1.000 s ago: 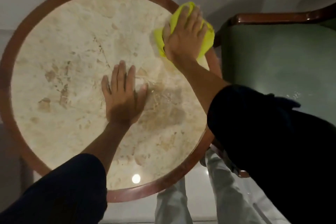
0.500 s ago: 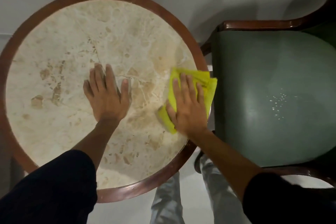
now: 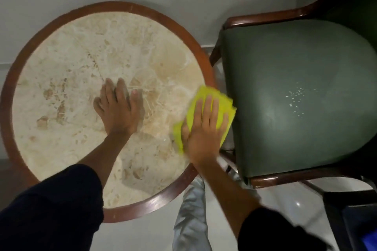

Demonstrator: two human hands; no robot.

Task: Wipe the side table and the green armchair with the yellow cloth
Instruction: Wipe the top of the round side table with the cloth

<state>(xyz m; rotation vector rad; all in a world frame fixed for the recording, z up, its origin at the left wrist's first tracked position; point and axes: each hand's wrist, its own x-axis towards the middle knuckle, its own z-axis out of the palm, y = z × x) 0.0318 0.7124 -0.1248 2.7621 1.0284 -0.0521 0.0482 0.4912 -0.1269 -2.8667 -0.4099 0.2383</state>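
Observation:
The round side table [image 3: 67,63] has a beige marble top and a brown wooden rim. My left hand [image 3: 117,109] lies flat on the marble near its middle, fingers together, holding nothing. My right hand [image 3: 204,128] presses flat on the folded yellow cloth [image 3: 226,104] at the table's right edge, and the cloth overhangs the rim toward the chair. The green armchair [image 3: 285,128] stands right of the table, with small white specks [image 3: 295,98] on its seat.
A pale wall runs behind the table and the chair. The armchair's brown wooden arms [image 3: 265,17] frame the seat. My light trouser legs [image 3: 189,220] and a glossy pale floor show below. A dark object [image 3: 355,216] sits at the bottom right.
My right hand has swept the yellow cloth from the table's far right edge down along the rim to its near right side. My left hand has stayed flat on the marble.

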